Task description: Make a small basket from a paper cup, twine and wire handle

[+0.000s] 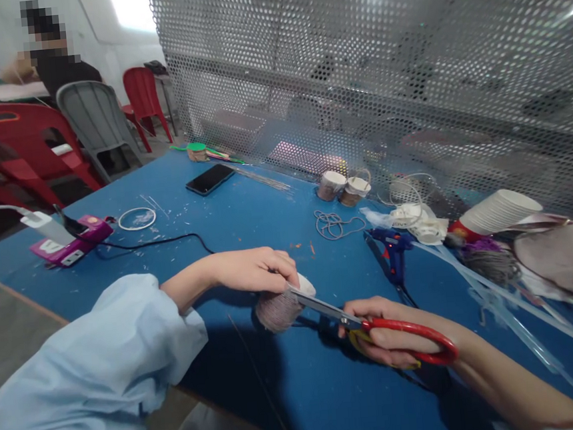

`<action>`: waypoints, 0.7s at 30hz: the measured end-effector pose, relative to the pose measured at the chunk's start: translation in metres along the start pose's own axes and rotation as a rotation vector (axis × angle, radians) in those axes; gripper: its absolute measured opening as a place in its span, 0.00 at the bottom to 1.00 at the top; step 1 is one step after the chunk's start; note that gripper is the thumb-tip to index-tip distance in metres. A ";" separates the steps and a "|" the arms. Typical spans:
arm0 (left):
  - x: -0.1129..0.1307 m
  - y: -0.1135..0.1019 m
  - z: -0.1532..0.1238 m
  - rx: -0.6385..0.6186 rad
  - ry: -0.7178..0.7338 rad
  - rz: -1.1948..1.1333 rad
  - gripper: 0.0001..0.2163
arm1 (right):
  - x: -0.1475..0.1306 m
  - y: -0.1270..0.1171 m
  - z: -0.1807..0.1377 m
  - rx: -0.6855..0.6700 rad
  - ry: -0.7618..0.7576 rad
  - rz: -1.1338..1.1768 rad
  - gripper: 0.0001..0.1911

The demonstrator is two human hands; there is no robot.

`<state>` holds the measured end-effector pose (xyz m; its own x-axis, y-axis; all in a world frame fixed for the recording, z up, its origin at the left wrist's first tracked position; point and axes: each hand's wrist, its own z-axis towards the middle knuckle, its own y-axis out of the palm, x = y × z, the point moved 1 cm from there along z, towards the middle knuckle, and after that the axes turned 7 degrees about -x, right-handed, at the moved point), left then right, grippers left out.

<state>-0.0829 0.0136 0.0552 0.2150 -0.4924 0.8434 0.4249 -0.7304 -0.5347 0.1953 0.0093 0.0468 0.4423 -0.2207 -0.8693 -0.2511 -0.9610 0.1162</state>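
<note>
My left hand point(264, 269) is closed on a small white paper cup wrapped in pinkish-grey cord point(277, 311), held on its side above the table. The palm side of that hand is hidden. In my right hand point(377, 334) is a pair of scissors point(410, 334) with red handles, fingers through the loops. Its blades reach left to the cup's edge, close to my left fingertips, and look nearly closed. A thin loose strand point(251, 358) hangs below the cup toward the table's front edge.
On the blue table point(247, 218) are a phone point(210, 179), a purple power adapter point(75, 240), a blue glue gun point(394, 252), two wrapped cups point(333, 185), coiled grey cord point(335, 224) and stacked paper cups point(499, 212). A perforated metal screen point(274, 69) borders the back. A person point(63, 67) sits far left.
</note>
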 end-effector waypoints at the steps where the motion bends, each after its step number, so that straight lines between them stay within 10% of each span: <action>1: 0.000 0.000 0.000 0.007 -0.004 -0.009 0.09 | 0.000 0.000 0.000 0.005 0.005 0.003 0.29; 21: 0.002 0.000 -0.001 -0.005 0.026 -0.089 0.12 | -0.008 0.003 0.000 -0.007 0.059 -0.031 0.29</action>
<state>-0.0836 0.0121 0.0569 0.1538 -0.4376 0.8859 0.4371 -0.7739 -0.4582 0.1903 0.0079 0.0541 0.5000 -0.2005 -0.8425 -0.2304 -0.9686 0.0937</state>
